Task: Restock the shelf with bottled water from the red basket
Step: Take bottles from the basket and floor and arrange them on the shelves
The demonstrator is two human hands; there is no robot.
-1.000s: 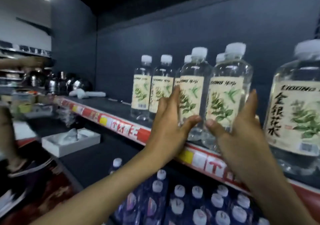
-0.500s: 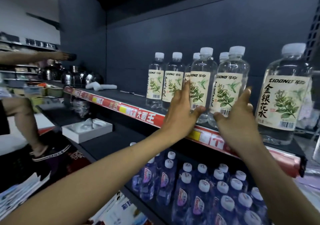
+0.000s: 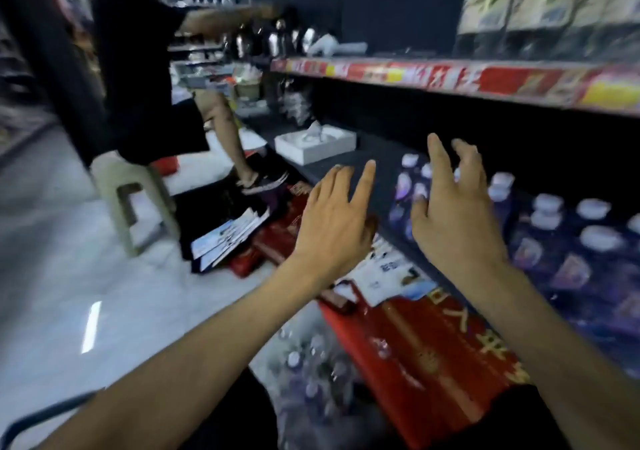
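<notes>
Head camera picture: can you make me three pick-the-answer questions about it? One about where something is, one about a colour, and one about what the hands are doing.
1. The white box sits: A in a drawer; B on the lower shelf; C in a sink.
2. The upper edge strip is mostly: A red; B green; C white.
3. The left hand and right hand are: A gripping something; B making fists; C open, holding nothing.

Answers: B, the box rests on the dark shelf board. A, the strip is red with yellow patches. C, the fingers are spread with nothing in them.
</notes>
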